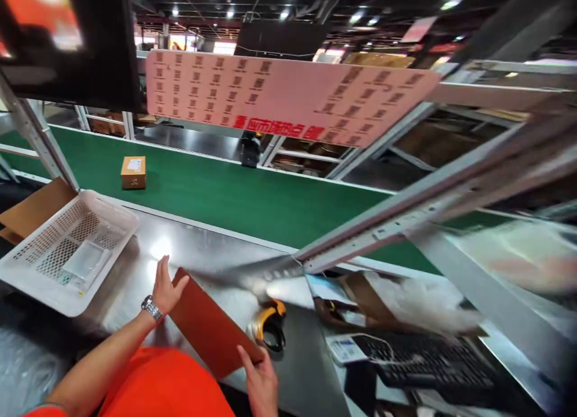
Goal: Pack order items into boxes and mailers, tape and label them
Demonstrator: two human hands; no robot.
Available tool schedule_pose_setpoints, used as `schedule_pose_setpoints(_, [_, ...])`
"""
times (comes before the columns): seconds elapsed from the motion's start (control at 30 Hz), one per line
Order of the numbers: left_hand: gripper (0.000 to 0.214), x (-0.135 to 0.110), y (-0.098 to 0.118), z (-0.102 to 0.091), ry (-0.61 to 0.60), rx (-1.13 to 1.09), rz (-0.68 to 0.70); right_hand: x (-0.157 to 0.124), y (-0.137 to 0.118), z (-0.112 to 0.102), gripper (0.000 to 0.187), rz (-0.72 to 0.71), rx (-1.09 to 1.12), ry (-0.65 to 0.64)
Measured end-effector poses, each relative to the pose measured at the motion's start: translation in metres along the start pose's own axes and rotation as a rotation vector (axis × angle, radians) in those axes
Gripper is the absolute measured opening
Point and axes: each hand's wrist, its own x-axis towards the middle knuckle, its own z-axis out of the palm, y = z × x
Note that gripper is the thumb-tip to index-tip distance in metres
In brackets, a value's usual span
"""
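Observation:
A flat brown cardboard piece (210, 327) is held tilted in front of my body, over the metal bench. My left hand (166, 291), with a metal watch at the wrist, is at its upper left end, the thumb along its edge and the other fingers pointing up. My right hand (260, 375) grips the lower right end, with the thumb on the near side and some fingers hidden. Just beyond that end, a yellow and black tape dispenser (269, 324) rests on the bench.
At left stands a white plastic basket (92, 210) with a clear packet inside, beside folded cardboard (36, 210). A small carton (134, 172) sits on the green conveyor belt (202, 194). At right are a keyboard (442, 366) and a slanting metal post (374, 225). A pink code board (293, 92) hangs ahead.

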Motion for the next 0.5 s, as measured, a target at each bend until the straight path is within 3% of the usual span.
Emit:
schedule_pose_setpoints(0.07, [0.085,-0.005,-0.004,0.01,-0.029,-0.104,-0.219,-0.005,0.0,0.0,0.076,0.035,0.015,-0.044])
schedule_pose_setpoints(0.13, [0.086,-0.013,-0.003,0.023,-0.034,-0.159,-0.319,-0.007,-0.008,-0.001,0.069,-0.01,0.045,-0.106])
schedule_pose_setpoints(0.23, [0.088,-0.023,0.002,0.032,0.003,-0.229,-0.302,-0.007,-0.027,-0.002,0.06,-0.077,0.095,-0.192])
schedule_pose_setpoints(0.33, [0.091,-0.028,0.006,0.026,-0.025,-0.27,-0.267,-0.004,-0.041,0.002,0.057,-0.073,0.093,-0.212])
schedule_pose_setpoints(0.5, [0.09,-0.026,0.017,0.003,-0.124,-0.214,-0.102,0.014,-0.042,0.02,0.057,0.044,0.24,0.023])
